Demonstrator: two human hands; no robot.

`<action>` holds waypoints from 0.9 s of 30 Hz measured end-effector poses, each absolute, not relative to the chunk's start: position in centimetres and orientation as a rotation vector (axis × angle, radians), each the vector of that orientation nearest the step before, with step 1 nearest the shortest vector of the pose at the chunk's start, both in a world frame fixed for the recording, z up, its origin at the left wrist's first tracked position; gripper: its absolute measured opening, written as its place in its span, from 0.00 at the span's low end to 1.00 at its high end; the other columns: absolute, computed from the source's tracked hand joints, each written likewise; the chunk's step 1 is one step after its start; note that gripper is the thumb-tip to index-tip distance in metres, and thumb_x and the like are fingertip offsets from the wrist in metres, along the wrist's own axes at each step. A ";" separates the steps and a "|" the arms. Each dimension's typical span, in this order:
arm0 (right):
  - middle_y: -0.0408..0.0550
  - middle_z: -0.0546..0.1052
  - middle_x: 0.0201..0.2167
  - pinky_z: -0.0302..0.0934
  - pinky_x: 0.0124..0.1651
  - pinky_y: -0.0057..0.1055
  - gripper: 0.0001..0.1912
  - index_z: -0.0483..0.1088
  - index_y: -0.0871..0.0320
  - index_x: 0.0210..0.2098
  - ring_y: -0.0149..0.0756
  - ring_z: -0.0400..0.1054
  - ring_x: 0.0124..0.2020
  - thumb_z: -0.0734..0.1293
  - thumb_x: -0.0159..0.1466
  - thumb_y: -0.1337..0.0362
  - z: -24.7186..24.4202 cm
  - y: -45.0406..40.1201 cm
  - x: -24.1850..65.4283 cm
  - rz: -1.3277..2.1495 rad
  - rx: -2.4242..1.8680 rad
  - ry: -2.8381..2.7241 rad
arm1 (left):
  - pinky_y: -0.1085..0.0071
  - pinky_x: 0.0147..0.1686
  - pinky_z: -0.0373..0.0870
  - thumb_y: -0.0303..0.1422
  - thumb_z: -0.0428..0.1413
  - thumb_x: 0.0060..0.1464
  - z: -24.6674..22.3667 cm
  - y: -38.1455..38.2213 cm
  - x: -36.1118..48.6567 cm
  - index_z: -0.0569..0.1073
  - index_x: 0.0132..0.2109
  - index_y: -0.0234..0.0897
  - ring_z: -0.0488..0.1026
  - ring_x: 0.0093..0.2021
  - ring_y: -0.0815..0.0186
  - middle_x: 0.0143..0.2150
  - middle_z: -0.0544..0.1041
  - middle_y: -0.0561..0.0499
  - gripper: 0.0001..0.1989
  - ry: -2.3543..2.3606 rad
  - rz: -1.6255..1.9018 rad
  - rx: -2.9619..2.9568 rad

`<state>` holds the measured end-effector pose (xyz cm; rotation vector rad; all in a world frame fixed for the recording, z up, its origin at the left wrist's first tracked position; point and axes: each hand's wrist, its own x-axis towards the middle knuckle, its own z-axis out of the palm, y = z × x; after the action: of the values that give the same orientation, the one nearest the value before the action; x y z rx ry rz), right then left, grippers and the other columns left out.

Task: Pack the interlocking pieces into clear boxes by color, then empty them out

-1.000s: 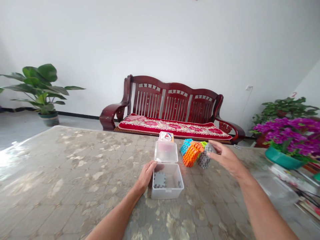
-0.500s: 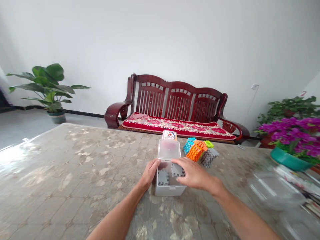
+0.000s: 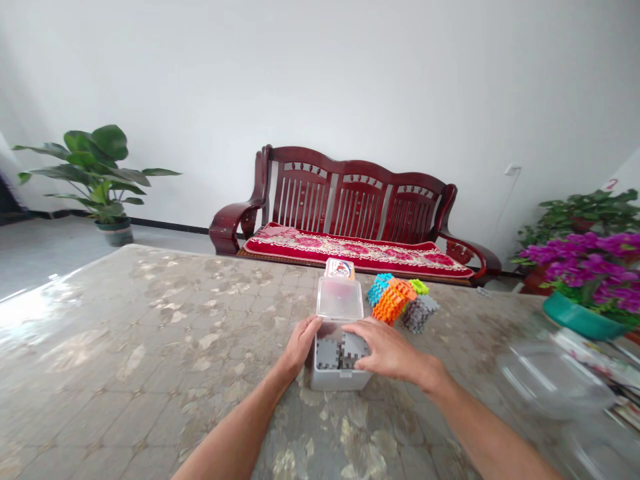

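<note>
A clear plastic box (image 3: 341,381) stands on the table in front of me, its hinged lid (image 3: 339,298) tipped back. My left hand (image 3: 301,341) grips the box's left wall near the back corner. Reaching over the right side, my right hand (image 3: 384,347) holds a grey interlocking tile (image 3: 353,345) inside the box between thumb and fingers. Whether it is one tile or a stack cannot be made out. Another grey toothed tile (image 3: 327,353) lies to its left in the box.
Beyond the box are stacks of blue tiles (image 3: 380,288), orange tiles (image 3: 393,301), green tiles (image 3: 419,287) and grey tiles (image 3: 421,313). A small printed box (image 3: 339,269) sits behind the lid. At right are a clear container (image 3: 555,380) and a teal flowerpot (image 3: 583,317).
The grey tile in my right hand has moved down into the box, beside the other grey tile. My left hand keeps its place on the box.
</note>
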<state>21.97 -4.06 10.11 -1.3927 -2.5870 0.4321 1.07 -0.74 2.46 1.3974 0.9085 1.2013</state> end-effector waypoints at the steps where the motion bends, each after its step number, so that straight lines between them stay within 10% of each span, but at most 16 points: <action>1: 0.52 0.73 0.54 0.59 0.56 0.38 0.34 0.66 0.55 0.58 0.46 0.65 0.54 0.71 0.51 0.64 10.1 -4.0 22.0 0.437 -1.392 -2.581 | 0.69 0.41 0.67 0.46 0.49 0.56 2.5 -0.7 1.1 0.75 0.31 0.34 0.73 0.36 0.61 0.32 0.79 0.48 0.21 0.908 1.200 1.398; 14: 0.50 0.72 0.55 0.58 0.56 0.39 0.34 0.66 0.54 0.58 0.45 0.64 0.54 0.71 0.51 0.65 10.2 -3.8 22.3 0.519 -1.315 -2.626 | 0.68 0.40 0.68 0.47 0.50 0.56 2.4 -0.7 1.0 0.75 0.31 0.33 0.74 0.36 0.60 0.32 0.80 0.47 0.21 0.906 1.193 1.398; 27: 0.44 0.81 0.38 0.60 0.51 0.33 0.13 0.78 0.52 0.38 0.37 0.70 0.45 0.64 0.60 0.71 11.2 -4.9 21.8 0.373 -1.183 -2.679 | 0.67 0.41 0.69 0.49 0.51 0.55 2.6 -0.8 1.1 0.77 0.33 0.33 0.74 0.37 0.58 0.33 0.80 0.46 0.22 0.933 1.174 1.372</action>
<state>21.82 -4.90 11.19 -1.1826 -2.6793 0.3734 1.08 -0.83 2.59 1.3722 0.9328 1.1738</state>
